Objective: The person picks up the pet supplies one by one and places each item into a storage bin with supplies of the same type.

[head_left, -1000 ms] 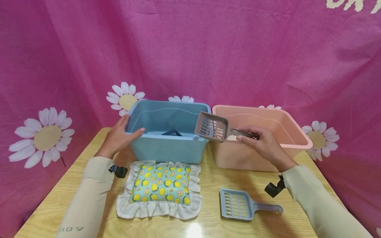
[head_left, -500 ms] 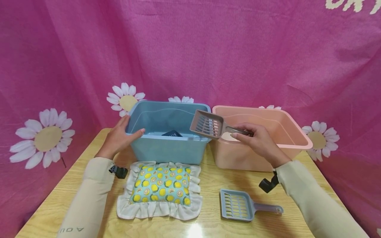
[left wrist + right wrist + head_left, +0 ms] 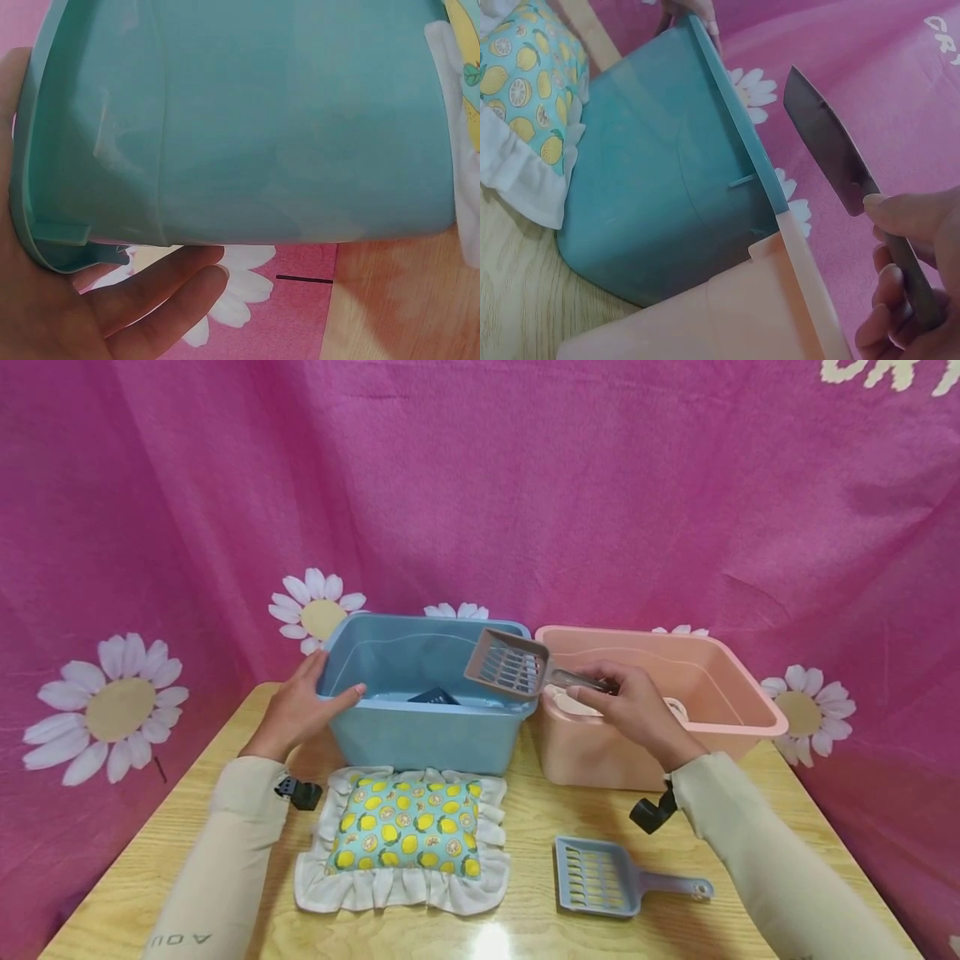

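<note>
My right hand [image 3: 637, 710] grips the handle of a grey-brown litter scoop [image 3: 510, 664]. The scoop's slotted head hangs over the right end of the blue litter box [image 3: 423, 735], above its rim. In the right wrist view the same scoop [image 3: 829, 142] shows side-on, thumb on top of the handle and fingers curled under it. At the blue box's left front corner, my left hand [image 3: 303, 706] holds the rim, its thumb over the front edge. The left wrist view shows its fingers [image 3: 165, 300] beneath the rim. Inside the blue box lies a dark slotted thing [image 3: 433, 696], partly hidden.
A pink litter box [image 3: 600, 756] stands right beside the blue one, with something white [image 3: 573, 702] inside. A blue-grey litter scoop [image 3: 630, 881] lies on the wooden table [image 3: 525, 827]. In front of the blue box sits a lemon-print cushion [image 3: 405, 827]. A magenta flowered cloth [image 3: 480, 485] hangs behind.
My right hand has carried the grey-brown litter scoop left and slightly up, from between the boxes to over the blue box's right end. The left hand stays on the rim.
</note>
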Available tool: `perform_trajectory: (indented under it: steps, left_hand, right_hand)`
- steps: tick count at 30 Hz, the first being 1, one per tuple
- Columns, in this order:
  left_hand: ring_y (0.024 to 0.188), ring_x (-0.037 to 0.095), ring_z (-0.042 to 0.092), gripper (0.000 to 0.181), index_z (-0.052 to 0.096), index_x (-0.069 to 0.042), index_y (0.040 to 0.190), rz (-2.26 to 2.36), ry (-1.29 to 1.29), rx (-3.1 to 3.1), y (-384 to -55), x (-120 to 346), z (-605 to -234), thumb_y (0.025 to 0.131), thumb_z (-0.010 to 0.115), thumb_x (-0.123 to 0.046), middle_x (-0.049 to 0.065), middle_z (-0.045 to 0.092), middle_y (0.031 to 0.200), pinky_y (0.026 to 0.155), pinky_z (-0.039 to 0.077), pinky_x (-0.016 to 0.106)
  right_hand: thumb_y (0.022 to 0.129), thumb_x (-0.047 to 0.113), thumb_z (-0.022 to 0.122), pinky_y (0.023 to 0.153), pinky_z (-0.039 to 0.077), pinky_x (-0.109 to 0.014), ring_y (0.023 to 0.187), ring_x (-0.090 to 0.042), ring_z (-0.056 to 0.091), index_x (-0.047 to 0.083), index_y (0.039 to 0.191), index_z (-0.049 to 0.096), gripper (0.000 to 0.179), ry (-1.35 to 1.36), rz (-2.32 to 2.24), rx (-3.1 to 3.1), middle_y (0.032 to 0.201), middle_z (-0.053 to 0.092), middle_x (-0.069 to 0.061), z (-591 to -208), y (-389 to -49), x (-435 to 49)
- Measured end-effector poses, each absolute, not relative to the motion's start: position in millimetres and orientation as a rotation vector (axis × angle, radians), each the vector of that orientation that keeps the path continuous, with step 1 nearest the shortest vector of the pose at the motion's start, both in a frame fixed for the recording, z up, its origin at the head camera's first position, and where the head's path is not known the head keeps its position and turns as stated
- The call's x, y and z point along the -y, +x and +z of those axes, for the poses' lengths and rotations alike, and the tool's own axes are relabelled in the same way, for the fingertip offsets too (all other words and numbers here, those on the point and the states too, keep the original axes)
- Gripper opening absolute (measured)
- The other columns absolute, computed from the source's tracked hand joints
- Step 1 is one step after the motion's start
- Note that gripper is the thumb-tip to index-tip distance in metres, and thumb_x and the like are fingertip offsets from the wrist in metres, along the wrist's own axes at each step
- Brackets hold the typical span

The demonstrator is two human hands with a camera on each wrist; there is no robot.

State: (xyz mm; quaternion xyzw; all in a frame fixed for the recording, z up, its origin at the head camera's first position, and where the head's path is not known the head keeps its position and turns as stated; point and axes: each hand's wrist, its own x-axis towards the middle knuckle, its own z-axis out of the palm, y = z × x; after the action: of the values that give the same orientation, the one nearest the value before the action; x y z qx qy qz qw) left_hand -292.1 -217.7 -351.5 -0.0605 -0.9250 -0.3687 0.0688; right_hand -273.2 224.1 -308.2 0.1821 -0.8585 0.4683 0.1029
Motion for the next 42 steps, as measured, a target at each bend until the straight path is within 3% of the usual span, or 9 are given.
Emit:
perform_trajectory:
  steps: [13, 29, 42]
  left_hand:
    - [0.137, 0.047, 0.029, 0.103, 0.005, -0.02, 0.157, -1.13, -0.172, 2.767, -293, 218, -353, 0.082, 0.059, -0.067, 0.011, 0.015, 0.16, 0.095, 0.034, 0.072]
    - [0.138, 0.046, 0.026, 0.103, 0.004, -0.019, 0.157, -1.11, -0.166, 2.788, -292, 218, -351, 0.083, 0.058, -0.067, 0.01, 0.012, 0.161, 0.098, 0.032, 0.071]
    - [0.14, 0.045, 0.024, 0.104, 0.005, -0.019, 0.157, -1.114, -0.141, 2.796, -293, 220, -352, 0.082, 0.058, -0.068, 0.009, 0.01, 0.161, 0.098, 0.032, 0.07]
  right_hand:
    - [0.087, 0.016, 0.073, 0.057, 0.044, -0.019, 0.07, -0.011, 0.052, 0.002, 0.107, 0.07, 0.025, 0.519, 1.382, 2.543, 0.092, 0.067, -0.011, -307, -286, -208]
    - [0.087, 0.009, 0.071, 0.066, 0.046, -0.015, 0.078, -0.01, 0.056, -0.004, 0.114, 0.067, 0.03, 0.531, 1.511, 2.454, 0.103, 0.067, -0.022, -310, -305, -190]
    - [0.089, 0.018, 0.071, 0.062, 0.044, -0.02, 0.077, -0.017, 0.054, 0.005, 0.11, 0.07, 0.025, 0.46, 1.45, 2.537, 0.092, 0.065, -0.011, -309, -311, -175]
